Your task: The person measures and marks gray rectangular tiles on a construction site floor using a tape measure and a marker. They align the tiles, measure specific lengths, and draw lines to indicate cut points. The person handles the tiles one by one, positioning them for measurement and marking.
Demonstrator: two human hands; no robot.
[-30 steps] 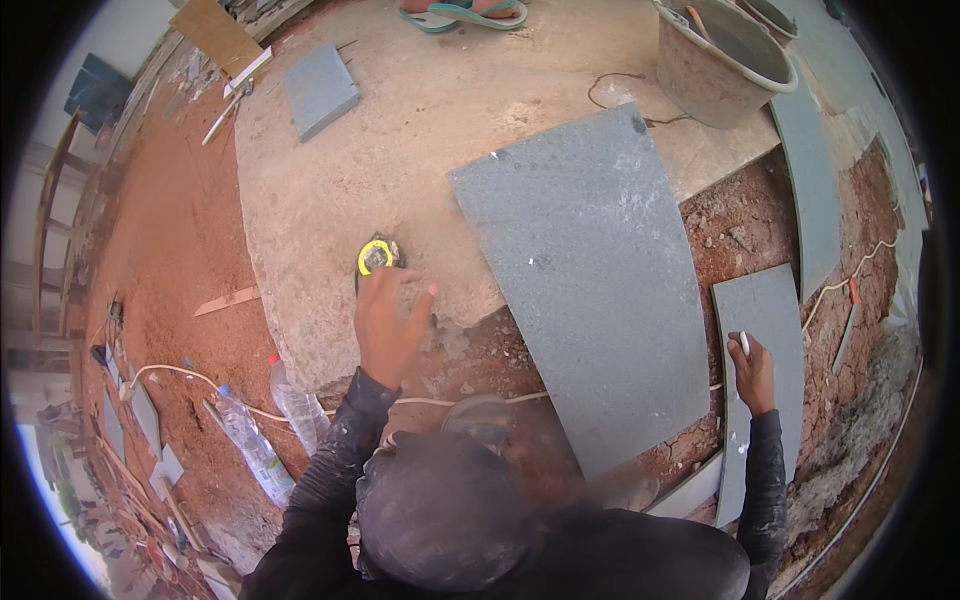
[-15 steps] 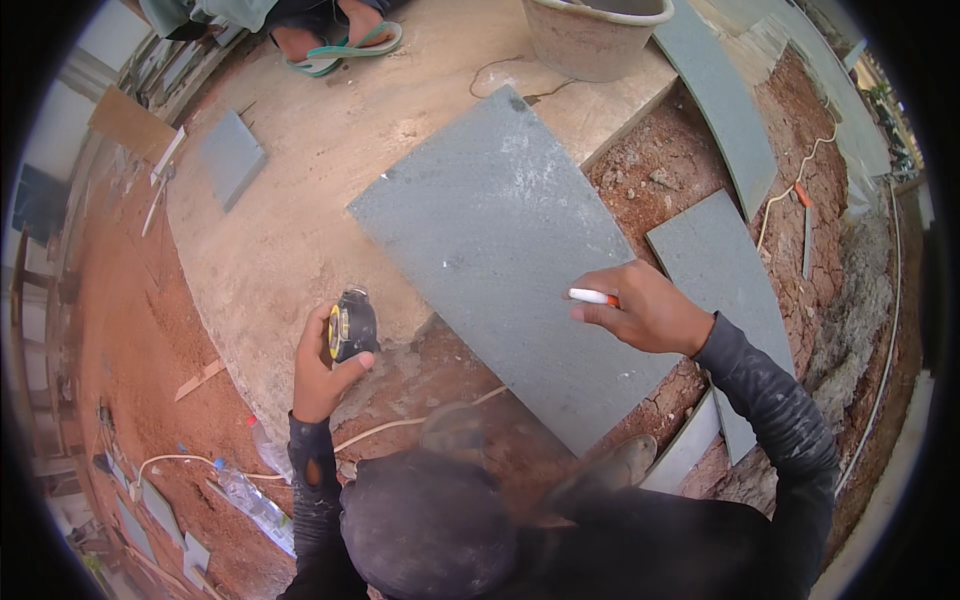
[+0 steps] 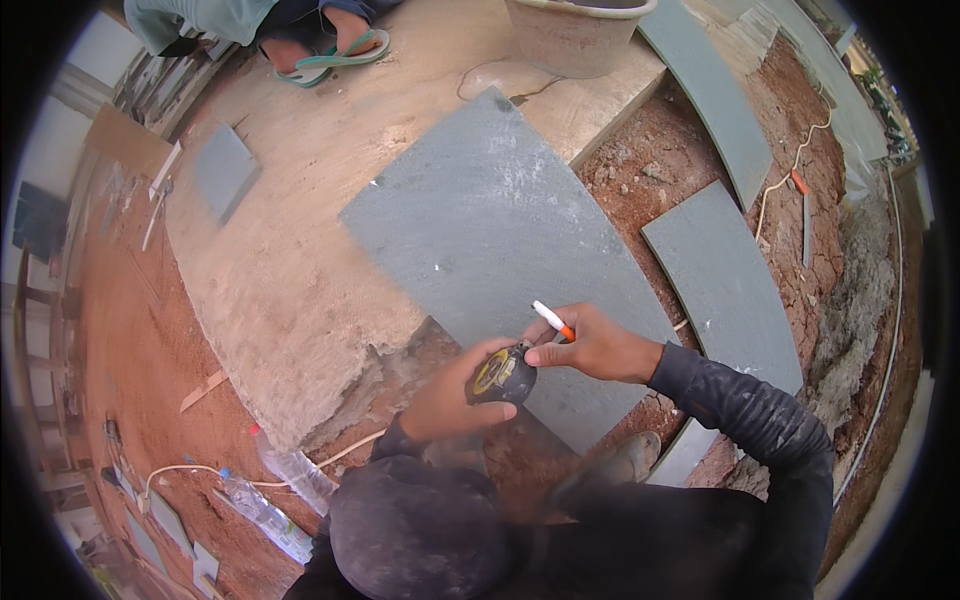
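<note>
My left hand [image 3: 459, 398] is closed around a black and yellow tape measure [image 3: 499, 372], held above the near part of a large grey stone slab [image 3: 500, 230]. My right hand [image 3: 590, 342] grips a white and orange pen [image 3: 548, 318], its thumb and fingers at the top end of the tape measure. Further right, a narrower grey slab [image 3: 730, 280] lies on the reddish soil, beside the large one.
A person in flip-flops [image 3: 340, 55] is at the concrete platform's [image 3: 290, 230] far edge, near a bucket [image 3: 570, 30]. A small slab [image 3: 225, 170] lies left; plastic bottles [image 3: 260, 510] and a cable [image 3: 185, 469] lie lower left. A long slab [image 3: 720, 110] lies upper right.
My left hand lifted the tape measure off the concrete and carried it rightward over the slab. My right hand moved inward from the right with the pen, meeting my left at the tape measure.
</note>
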